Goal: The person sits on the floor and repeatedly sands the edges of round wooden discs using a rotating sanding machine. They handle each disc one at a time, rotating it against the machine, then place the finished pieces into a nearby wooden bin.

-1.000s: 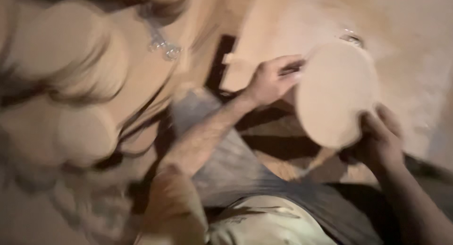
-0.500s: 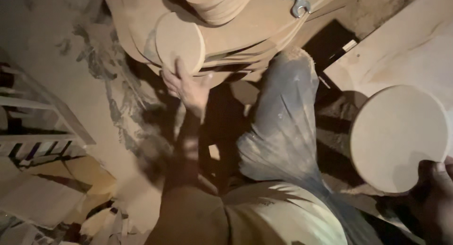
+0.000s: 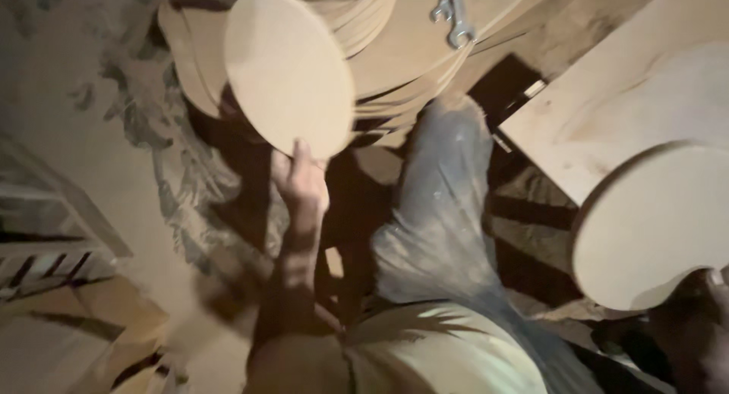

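My left hand (image 3: 301, 183) grips the lower edge of a round pale wooden disc (image 3: 288, 67) and holds it tilted up in front of a stack of similar discs (image 3: 380, 29) at the top. At the right edge, my right hand (image 3: 702, 299) holds a second round wooden disc (image 3: 653, 227) from below; only part of that hand shows. My dusty grey trouser leg (image 3: 440, 204) stretches up the middle between the two hands.
Two metal spanners (image 3: 453, 14) lie on the stacked discs. A flat wooden board (image 3: 630, 90) sits at the upper right. The floor on the left is covered in sawdust (image 3: 99, 159), with a wooden frame (image 3: 45, 242) at the left edge.
The view swung left. My left hand left the disc at the right, reached to the stack, and has lifted a disc from it. My right hand keeps the first disc.
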